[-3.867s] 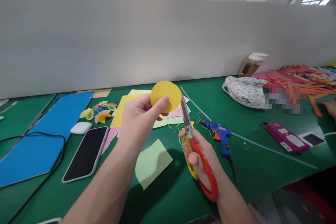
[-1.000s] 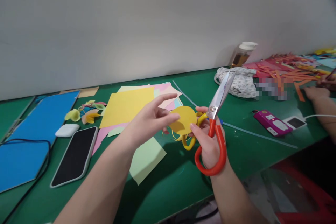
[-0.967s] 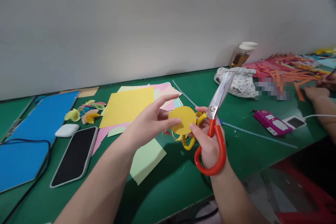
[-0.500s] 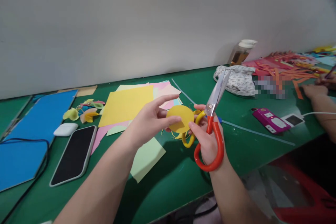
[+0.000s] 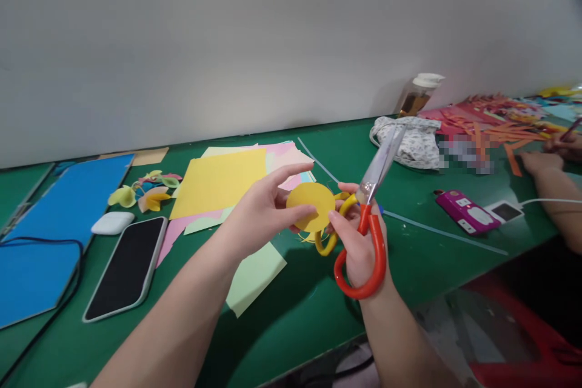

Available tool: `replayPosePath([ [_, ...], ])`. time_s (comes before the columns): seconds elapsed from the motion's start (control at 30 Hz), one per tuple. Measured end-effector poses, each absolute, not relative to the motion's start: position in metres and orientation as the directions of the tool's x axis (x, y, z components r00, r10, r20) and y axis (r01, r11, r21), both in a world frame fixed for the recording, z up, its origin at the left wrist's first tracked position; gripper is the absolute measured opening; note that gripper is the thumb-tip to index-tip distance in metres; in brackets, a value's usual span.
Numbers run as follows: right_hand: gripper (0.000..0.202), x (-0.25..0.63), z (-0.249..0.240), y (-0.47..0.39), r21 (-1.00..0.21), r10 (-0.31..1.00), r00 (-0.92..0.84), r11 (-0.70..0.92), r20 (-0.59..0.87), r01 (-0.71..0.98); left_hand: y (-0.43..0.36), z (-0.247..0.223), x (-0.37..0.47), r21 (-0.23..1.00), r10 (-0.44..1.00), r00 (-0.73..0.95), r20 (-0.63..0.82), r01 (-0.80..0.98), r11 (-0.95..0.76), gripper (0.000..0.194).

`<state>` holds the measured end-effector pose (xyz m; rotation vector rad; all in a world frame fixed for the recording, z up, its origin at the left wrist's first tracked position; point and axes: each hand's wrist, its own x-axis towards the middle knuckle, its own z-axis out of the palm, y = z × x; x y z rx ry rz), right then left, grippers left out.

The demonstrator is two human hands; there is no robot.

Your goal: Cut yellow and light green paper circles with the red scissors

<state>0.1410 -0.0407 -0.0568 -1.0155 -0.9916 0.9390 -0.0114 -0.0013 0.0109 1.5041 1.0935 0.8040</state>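
Between my two hands is a yellow paper disc point(image 5: 309, 201), held above the table. My left hand point(image 5: 268, 203) pinches its left side, thumb on top and index finger stretched out. On the other side, the thumb of my right hand point(image 5: 357, 236) presses the disc's right edge. Scissors point(image 5: 373, 179) with one red and one yellow handle hang on my right hand, blades pointing up and away. Beyond my left hand lies a yellow sheet point(image 5: 218, 179) on a pile of coloured paper. A pale green sheet point(image 5: 254, 276) is under my left wrist.
Left are a phone point(image 5: 130, 270), a white case point(image 5: 113, 223), a blue board point(image 5: 68, 218) and curled paper pieces point(image 5: 152, 191). Right are a patterned cloth pouch point(image 5: 409, 142), a jar point(image 5: 418, 94), a purple box point(image 5: 466, 212), orange strips point(image 5: 495, 130) and another person's arm point(image 5: 555, 188).
The disc has shifted very slightly left in my hands, and the scissors have moved a little with my right hand. The view has tilted slightly.
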Motion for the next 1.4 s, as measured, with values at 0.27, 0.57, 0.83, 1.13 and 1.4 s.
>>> replayPosePath([
  [0.27, 0.029, 0.141, -0.055, -0.040, -0.949, 0.934, 0.272, 0.278, 0.231, -0.149, 0.001, 0.000, -0.007, 0.987, 0.953, 0.301, 0.027, 0.141, -0.072, 0.064],
  [0.57, 0.078, 0.127, -0.065, -0.049, -0.988, 0.989, -0.065, 0.123, 0.129, -0.098, -0.003, 0.004, -0.008, 0.973, 0.973, -0.061, 0.224, -0.047, -0.227, 0.060],
  [0.83, 0.084, 0.124, -0.060, -0.051, -0.993, 0.991, -0.061, 0.117, 0.116, 0.007, -0.008, 0.012, -0.001, 0.971, 0.962, -0.148, 0.229, -0.041, -0.237, 0.053],
  [1.13, 0.084, 0.124, -0.059, -0.051, -0.992, 0.993, -0.062, 0.105, 0.101, 0.069, -0.004, 0.001, -0.006, 0.958, 0.956, -0.070, 0.286, -0.014, -0.288, 0.050],
  [1.4, 0.077, 0.123, -0.056, -0.052, -0.995, 0.993, -0.058, 0.101, 0.100, 0.024, -0.005, 0.000, -0.006, 0.953, 0.953, -0.040, 0.302, -0.007, -0.302, 0.046],
])
